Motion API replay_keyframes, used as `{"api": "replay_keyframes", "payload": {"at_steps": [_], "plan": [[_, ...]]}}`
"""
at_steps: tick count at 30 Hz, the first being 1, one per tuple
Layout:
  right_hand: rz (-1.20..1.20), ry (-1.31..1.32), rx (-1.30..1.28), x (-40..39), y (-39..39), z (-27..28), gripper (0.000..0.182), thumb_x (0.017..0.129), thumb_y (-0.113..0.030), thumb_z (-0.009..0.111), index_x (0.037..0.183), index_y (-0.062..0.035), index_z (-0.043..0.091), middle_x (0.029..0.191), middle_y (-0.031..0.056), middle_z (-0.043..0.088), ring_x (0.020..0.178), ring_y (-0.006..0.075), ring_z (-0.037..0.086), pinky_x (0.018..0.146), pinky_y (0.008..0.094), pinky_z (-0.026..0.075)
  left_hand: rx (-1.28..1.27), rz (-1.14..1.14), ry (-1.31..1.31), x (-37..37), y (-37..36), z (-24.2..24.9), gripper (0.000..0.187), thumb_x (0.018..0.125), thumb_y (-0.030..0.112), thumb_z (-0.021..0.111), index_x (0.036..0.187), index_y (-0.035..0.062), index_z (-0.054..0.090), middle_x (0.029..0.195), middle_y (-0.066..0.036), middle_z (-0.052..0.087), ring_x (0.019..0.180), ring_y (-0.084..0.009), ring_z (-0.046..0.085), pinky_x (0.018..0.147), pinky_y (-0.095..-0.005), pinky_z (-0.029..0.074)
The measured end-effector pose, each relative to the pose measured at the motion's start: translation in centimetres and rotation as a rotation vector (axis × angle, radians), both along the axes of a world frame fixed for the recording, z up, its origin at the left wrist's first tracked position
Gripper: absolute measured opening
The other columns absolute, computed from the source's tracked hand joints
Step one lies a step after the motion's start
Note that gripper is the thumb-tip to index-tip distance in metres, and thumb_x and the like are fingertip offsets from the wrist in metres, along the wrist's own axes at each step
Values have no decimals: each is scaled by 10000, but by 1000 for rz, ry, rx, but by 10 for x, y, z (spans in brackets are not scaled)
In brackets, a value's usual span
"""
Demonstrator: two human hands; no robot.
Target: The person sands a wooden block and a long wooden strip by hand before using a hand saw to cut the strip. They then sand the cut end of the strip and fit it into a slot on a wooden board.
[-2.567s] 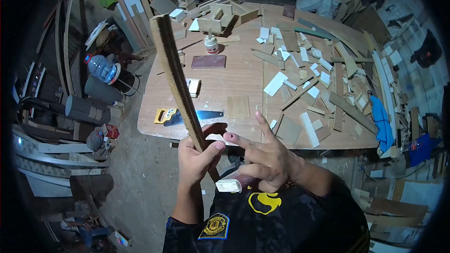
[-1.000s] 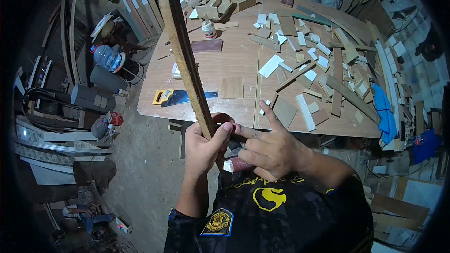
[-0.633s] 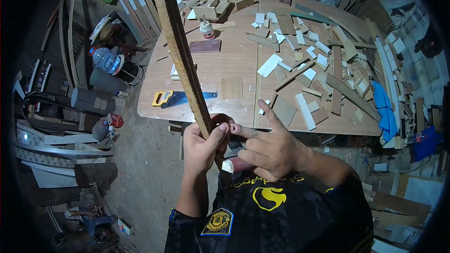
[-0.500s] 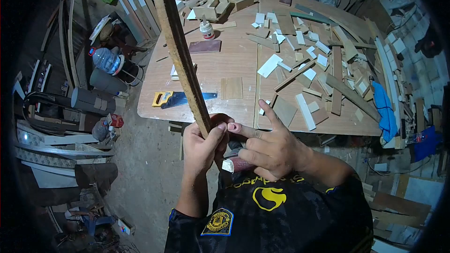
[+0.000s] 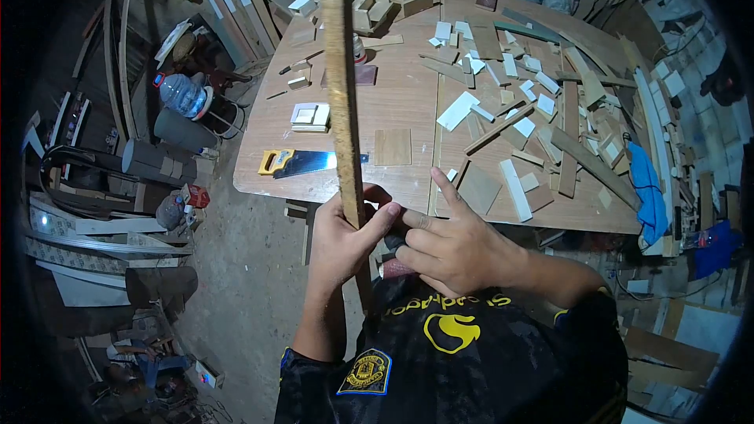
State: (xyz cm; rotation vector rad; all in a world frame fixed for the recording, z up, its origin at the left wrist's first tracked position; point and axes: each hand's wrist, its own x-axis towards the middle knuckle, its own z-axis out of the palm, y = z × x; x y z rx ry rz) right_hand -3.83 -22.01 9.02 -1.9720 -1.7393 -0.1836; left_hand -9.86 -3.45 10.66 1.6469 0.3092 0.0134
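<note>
My left hand (image 5: 345,237) is closed around the lower part of a long, narrow wooden strip (image 5: 342,94), which stands nearly upright in front of me. One face of the strip is light and rough, the other dark. My right hand (image 5: 452,247) is close by, at chest height, its thumb pointing up and its index finger reaching to my left fingertips. Its other fingers are curled over a dark red piece of sandpaper (image 5: 395,268), mostly hidden beneath them. The lower end of the strip passes behind my left wrist, near my dark shirt.
On the table (image 5: 298,182) lie a handsaw (image 5: 310,162), a square wooden piece (image 5: 393,147) and a small white-topped block (image 5: 311,117). Many wood offcuts (image 5: 510,129) cover its right side. Open wooden boxes (image 5: 381,12) stand at the back, a water bottle (image 5: 182,96) at left.
The wooden strip has swung to the right at its top and turned, standing more upright and showing more of its light face. The sandpaper is now more covered by my right hand.
</note>
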Motion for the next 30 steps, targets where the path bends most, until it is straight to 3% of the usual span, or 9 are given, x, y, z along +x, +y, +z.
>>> {"api": "replay_keyframes", "payload": {"at_steps": [3, 10, 12, 16, 18, 22, 27, 30], "plan": [[-2, -17, 41, 2, -1, -1, 184, 865, -251, 572, 759, -101, 579, 704, 24, 478, 1091, 180, 607, 1101, 702, 99, -61, 52, -9, -2, 5, -10, 174, 865, 102, 660, 971, -36, 644, 728, -10, 626, 611, -32, 514, 538, -186, 400], [4, -40, 12, 1, -2, 3, 227, 876, -294, 565, 755, -103, 585, 699, 32, 493, 1127, 189, 591, 1097, 700, 105, -165, 46, -20, -4, 6, -11, 153, 874, 98, 642, 951, -34, 647, 729, 3, 615, 580, -23, 498, 506, -181, 380], [-6, -34, 27, 0, -2, 1, 224, 879, -289, 561, 754, -104, 584, 691, 29, 491, 1155, 186, 577, 1099, 700, 100, 9, 37, -74, -2, -2, -5, 135, 878, 84, 614, 937, -33, 648, 698, 8, 598, 537, -17, 471, 463, -183, 348], [5, -23, 20, -3, -3, 1, 222, 883, -288, 555, 758, -108, 588, 694, 27, 497, 1182, 188, 562, 1102, 696, 96, 7, 38, -53, -3, 0, -8, 130, 877, 70, 586, 931, -32, 646, 682, 10, 590, 514, -16, 450, 439, -188, 325], [0, -16, 2, -4, -4, 2, 216, 886, -293, 557, 775, -111, 598, 699, 32, 504, 1212, 198, 543, 1101, 696, 96, -177, 55, 29, -5, 4, -7, 131, 880, 66, 571, 927, -31, 646, 667, 9, 576, 513, -24, 453, 442, -188, 331], [-6, 3, 44, -4, -4, 3, 204, 892, -288, 562, 788, -117, 602, 710, 37, 513, 1250, 207, 515, 1089, 713, 94, -228, 72, -12, -9, 6, -9, 143, 882, 58, 546, 932, -31, 646, 641, 6, 558, 483, -28, 439, 428, -184, 321], [12, -5, 11, -3, -8, 8, 140, 863, -246, 603, 824, -112, 610, 748, 47, 526, 1286, 237, 483, 1064, 740, 105, -256, 116, -44, -9, 14, -13, 164, 926, 109, 526, 939, -26, 619, 650, -12, 552, 466, -43, 440, 390, -190, 295], [-7, 22, 46, 1, -10, 9, 179, 822, -268, 643, 886, -103, 615, 778, 61, 542, 1268, 261, 499, 1068, 725, 145, -264, 161, -58, -10, 22, -18, 257, 971, 271, 525, 1004, 18, 553, 743, -31, 531, 501, -69, 450, 398, -199, 316]]}}
